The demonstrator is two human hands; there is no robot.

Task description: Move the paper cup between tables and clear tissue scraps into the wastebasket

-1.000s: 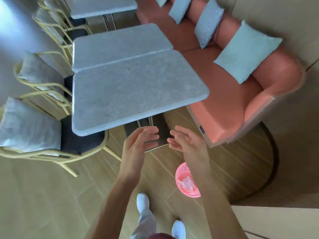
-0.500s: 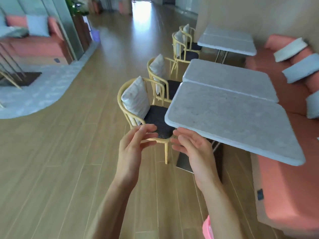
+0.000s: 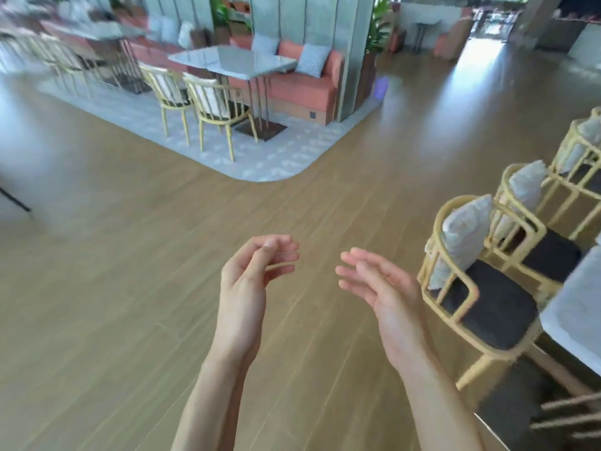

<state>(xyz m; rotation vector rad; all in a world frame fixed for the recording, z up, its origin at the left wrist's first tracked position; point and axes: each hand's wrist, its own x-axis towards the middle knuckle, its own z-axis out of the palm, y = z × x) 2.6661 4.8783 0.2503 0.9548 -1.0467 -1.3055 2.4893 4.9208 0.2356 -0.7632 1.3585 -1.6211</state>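
Head view. We see 2 bare forearms raised over a wooden plank floor (image 3: 136,288), palms turned toward each other and well apart. The left hand (image 3: 250,281) has its fingers loosely bent, the thumb lying near the fingertips; its grip is slack and holds nothing. The right hand (image 3: 387,294) has its fingers nearly straight and slightly spread; its grip is likewise relaxed and empty. Neither hand touches any object.

We cannot find the paper cup, the tissue scraps or the wastebasket anywhere in this view.

At the right edge we see a corner of a pale stone-topped bench (image 3: 575,307). Beside it stands a row of 3 yellow-framed chairs; the nearest chair (image 3: 481,294) has a dark seat pad and a grey cushion (image 3: 465,236) leaning against its backrest. The second chair (image 3: 533,229) carries a similar cushion, and the third is cut off by the frame edge.

Across the floor, on a pale patterned rug (image 3: 276,151), we see a far bench (image 3: 234,61) with a glossy grey top, 2 yellow chairs on its near side and a coral sofa (image 3: 302,86) with grey pillows behind it. The far left of the frame is blurred.
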